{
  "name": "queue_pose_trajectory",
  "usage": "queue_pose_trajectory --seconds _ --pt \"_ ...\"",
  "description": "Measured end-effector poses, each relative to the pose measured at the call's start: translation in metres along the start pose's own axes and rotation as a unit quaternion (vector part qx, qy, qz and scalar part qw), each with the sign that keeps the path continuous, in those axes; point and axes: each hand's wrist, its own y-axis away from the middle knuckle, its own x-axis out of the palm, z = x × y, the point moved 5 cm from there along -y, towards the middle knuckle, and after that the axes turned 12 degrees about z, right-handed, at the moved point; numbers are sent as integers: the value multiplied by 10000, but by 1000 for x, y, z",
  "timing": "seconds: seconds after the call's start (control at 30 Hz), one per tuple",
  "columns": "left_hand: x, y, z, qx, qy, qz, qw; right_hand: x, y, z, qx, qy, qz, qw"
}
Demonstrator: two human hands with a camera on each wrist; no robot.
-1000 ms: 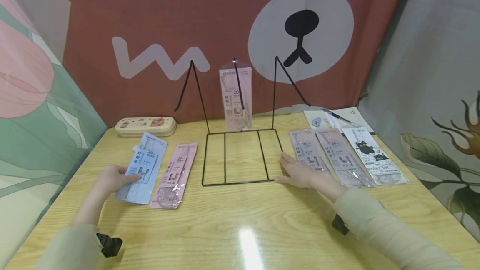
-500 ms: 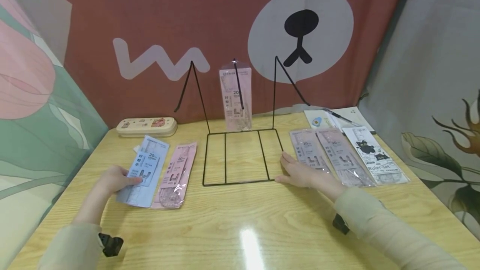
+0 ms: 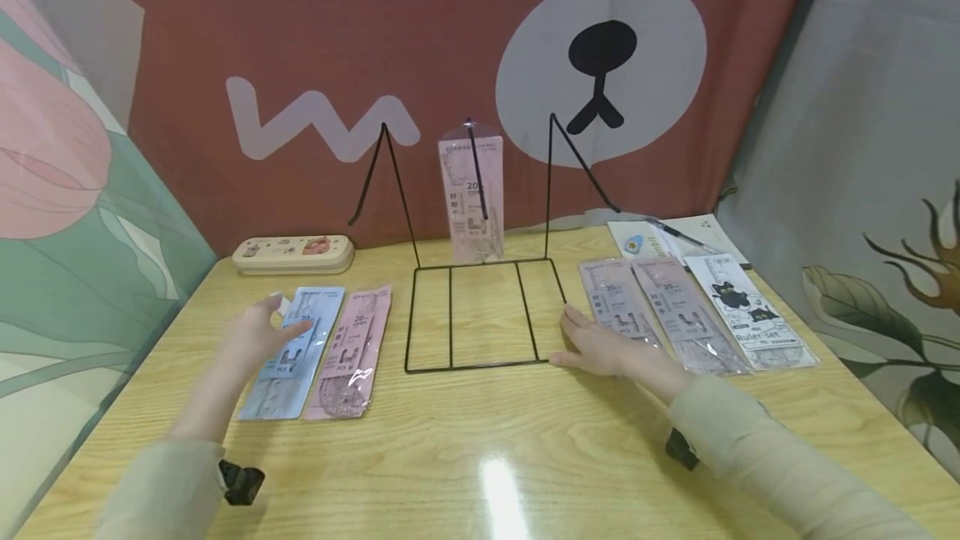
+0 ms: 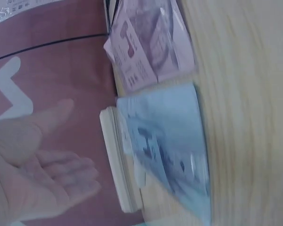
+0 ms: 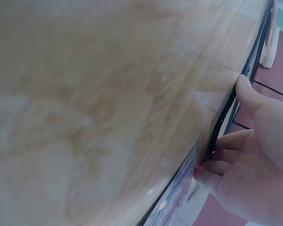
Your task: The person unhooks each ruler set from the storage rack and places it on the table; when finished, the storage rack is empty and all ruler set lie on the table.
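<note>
My left hand [image 3: 258,332] is over a blue ruler-set packet [image 3: 288,390] on the table, its fingers and thumb spread apart. In the left wrist view the left hand [image 4: 47,165] shows nothing in its grasp, and the blue packet [image 4: 170,122] lies beyond it. A pink ruler-set packet [image 3: 348,357] lies just right of the blue one. My right hand [image 3: 600,344] rests at the front right corner of a black wire display rack [image 3: 480,365]. In the right wrist view the thumb and fingers of the right hand [image 5: 259,146] touch the rack's bar, spaced apart.
One pink packet [image 3: 491,165] hangs on the rack's middle hook. Two pinkish packets [image 3: 618,294] and a white cat-print ruler set [image 3: 738,302] lie to the right. Behind them are a white card [image 3: 705,232] and a pen [image 3: 678,232]. A cream pencil case [image 3: 288,257] sits back left.
The left hand has let go of the blue packet and moved up and right over it. The packet's raised edge has come down onto the table. The right hand stays put.
</note>
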Motion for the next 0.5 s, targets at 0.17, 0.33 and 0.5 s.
queue_pose_trajectory --seconds 0.17,0.33,0.5 --pt "7 -16 -21 663 351 -242 9969 1 0 -1 1 28 0 10000" --pt "15 -31 -37 824 638 -235 9943 2 0 -2 43 -5 3 10000" --pt "20 -51 -58 1043 825 -141 9910 1 0 0 12 -65 -11 10000"
